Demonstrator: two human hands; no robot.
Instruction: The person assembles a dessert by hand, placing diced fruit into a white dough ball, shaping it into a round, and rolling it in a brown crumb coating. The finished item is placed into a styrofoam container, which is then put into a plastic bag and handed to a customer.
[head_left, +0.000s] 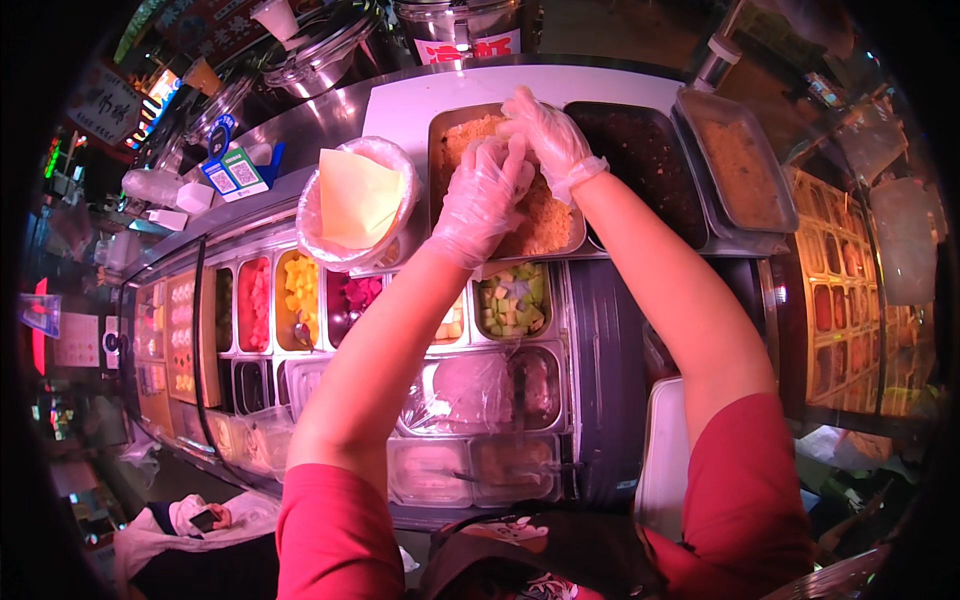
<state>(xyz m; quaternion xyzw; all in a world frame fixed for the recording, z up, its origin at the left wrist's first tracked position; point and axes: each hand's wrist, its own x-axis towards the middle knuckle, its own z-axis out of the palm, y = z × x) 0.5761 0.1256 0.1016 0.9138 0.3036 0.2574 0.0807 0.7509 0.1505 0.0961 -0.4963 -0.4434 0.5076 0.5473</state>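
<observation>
Both my hands wear clear plastic gloves and meet over a metal tray of orange-brown crumbs (546, 221). My left hand (487, 191) has its fingers curled at the tray's middle. My right hand (546, 139) reaches in from the right, fingers bent towards the left one, thumb side raised. Whether something lies between the fingers is hidden. To the right stands a tray of dark, moist food (637, 165). To the left, a bin lined with a plastic bag (307, 225) holds paper sheets (360, 199).
Below are metal pans of red cubes (255, 304), yellow cubes (300, 289), magenta pieces (362, 292) and green cubes (514, 300). A film-covered pan (472, 390) sits nearer. A lidded crumb tray (739, 172) stands right. A person's hand with a phone (214, 517) is at lower left.
</observation>
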